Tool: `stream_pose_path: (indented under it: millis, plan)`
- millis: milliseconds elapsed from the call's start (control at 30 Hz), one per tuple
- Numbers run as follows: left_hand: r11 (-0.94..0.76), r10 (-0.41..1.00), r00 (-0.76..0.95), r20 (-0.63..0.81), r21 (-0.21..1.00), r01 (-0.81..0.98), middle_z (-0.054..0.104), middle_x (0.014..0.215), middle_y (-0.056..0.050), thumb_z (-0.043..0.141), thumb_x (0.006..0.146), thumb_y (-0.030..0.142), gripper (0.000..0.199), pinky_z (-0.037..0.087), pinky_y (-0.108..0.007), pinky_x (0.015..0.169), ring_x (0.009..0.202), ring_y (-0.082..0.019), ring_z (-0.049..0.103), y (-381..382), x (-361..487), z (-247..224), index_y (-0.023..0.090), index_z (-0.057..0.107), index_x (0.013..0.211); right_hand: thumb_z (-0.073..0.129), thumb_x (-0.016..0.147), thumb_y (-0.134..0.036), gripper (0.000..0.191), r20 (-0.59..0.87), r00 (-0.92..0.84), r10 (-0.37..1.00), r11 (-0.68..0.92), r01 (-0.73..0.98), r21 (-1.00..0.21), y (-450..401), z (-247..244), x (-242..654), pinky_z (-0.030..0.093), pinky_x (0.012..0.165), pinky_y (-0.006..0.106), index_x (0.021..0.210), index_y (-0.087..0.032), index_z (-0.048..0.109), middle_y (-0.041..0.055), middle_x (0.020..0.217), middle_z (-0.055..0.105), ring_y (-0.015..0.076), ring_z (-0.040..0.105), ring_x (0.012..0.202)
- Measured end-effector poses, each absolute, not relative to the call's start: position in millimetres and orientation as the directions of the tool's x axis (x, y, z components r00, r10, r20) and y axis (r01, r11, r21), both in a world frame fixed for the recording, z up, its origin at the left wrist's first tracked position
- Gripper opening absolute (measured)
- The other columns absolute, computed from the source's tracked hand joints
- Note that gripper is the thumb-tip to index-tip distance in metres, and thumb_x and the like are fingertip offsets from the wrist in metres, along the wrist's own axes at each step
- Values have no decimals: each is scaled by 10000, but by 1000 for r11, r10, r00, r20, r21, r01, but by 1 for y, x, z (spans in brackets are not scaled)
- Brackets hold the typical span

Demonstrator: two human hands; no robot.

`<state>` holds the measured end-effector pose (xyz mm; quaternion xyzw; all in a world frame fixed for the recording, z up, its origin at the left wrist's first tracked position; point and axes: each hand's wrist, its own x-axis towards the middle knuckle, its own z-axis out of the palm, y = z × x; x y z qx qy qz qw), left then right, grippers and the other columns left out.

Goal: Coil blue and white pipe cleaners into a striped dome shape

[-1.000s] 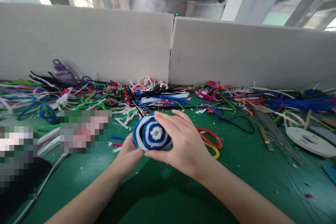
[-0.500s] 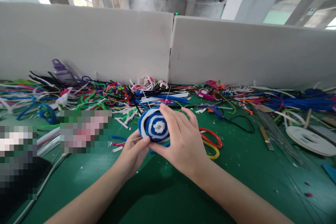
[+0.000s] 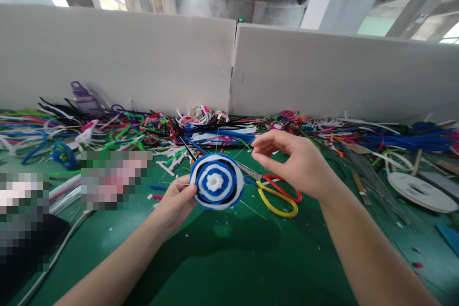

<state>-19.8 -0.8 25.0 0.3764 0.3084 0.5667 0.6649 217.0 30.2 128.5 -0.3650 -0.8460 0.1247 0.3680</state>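
A round coil of blue and white pipe cleaners [image 3: 217,181], wound in rings about a white centre, faces me above the table. My left hand [image 3: 179,201] grips its left edge between thumb and fingers. Thin stiff wires stick out around the coil. To the right, my right hand [image 3: 292,160] hangs in the air, apart from the coil, its thumb and fingers curved with a gap between them. Scissors [image 3: 276,196] with one red and one yellow handle loop lie on the table below that hand; the coil covers part of their blades.
Loose pipe cleaners [image 3: 229,131] in many colours are heaped along the white partition [image 3: 118,57]. A purple bottle [image 3: 84,98] stands at the back left. On the right are a white spool [image 3: 419,193], a box cutter [image 3: 361,186] and thin wires. A cable [image 3: 60,253] crosses the left side.
My right hand has let go of the coil and moved right and up. The coil, still in my left hand, has shifted slightly down, showing its whole face. More of the scissors now shows.
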Motion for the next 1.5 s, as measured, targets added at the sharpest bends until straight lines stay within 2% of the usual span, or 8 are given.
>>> stream_pose_path:
  millis: [167,500,667,800,933,1133,1333,1500]
  plan:
    - [138,975,223,-13,819,-557,742,767,-51,779,601,397,286,538,-278,648,687,-200,685,-3,-20,24,203,734,806,608,820,-223,168,610,-668,427,860,509,-44,31,130,217,413,907,390,987,-236,613,43,1019,636,201,550,1004]
    - [217,949,315,-31,787,-578,748,833,-69,787,589,391,378,546,-274,685,728,-200,689,-4,-22,22,176,732,895,507,887,-195,156,586,-778,228,872,431,232,30,121,205,375,973,403,984,-221,626,14,981,683,173,569,954]
    - [152,978,205,-33,785,-600,748,831,-44,763,637,335,238,547,-257,698,740,-185,690,-2,-19,24,197,729,827,453,885,-131,249,679,-678,281,888,452,84,32,120,205,407,987,405,1072,-218,591,35,1093,661,163,577,1045]
    - [120,987,154,-34,799,-590,738,925,-60,769,627,316,264,537,-310,780,877,-234,675,-4,-16,29,196,717,857,563,848,-360,371,676,-664,320,915,403,-38,25,119,197,322,1076,428,1177,-194,523,59,1206,609,186,514,1169]
    - [121,977,212,2,817,-564,738,894,-66,782,614,294,300,498,-385,877,980,-280,643,-8,-15,28,189,704,884,571,812,-496,600,566,-775,280,937,349,14,20,107,179,201,1140,414,1267,-119,463,86,1358,482,194,374,1298]
    - [137,936,342,86,805,-577,741,881,-54,780,630,256,335,479,-394,904,976,-272,649,-10,-14,25,205,692,949,471,860,-472,557,612,-733,296,921,388,19,18,86,163,131,1152,422,1276,-102,478,84,1368,472,200,326,1329]
    - [132,917,384,103,832,-539,746,832,-69,777,632,304,289,503,-376,866,902,-275,675,-11,-14,25,175,721,885,510,810,-545,633,600,-703,382,906,411,-96,10,86,158,150,1148,393,1275,-117,485,76,1356,485,192,365,1303]
    - [139,895,431,115,846,-515,745,844,-82,792,591,373,401,530,-357,802,887,-290,677,-14,-17,24,164,714,923,552,786,-525,591,665,-654,361,923,354,-153,7,81,151,199,1134,379,1231,-138,521,69,1331,513,198,373,1301]
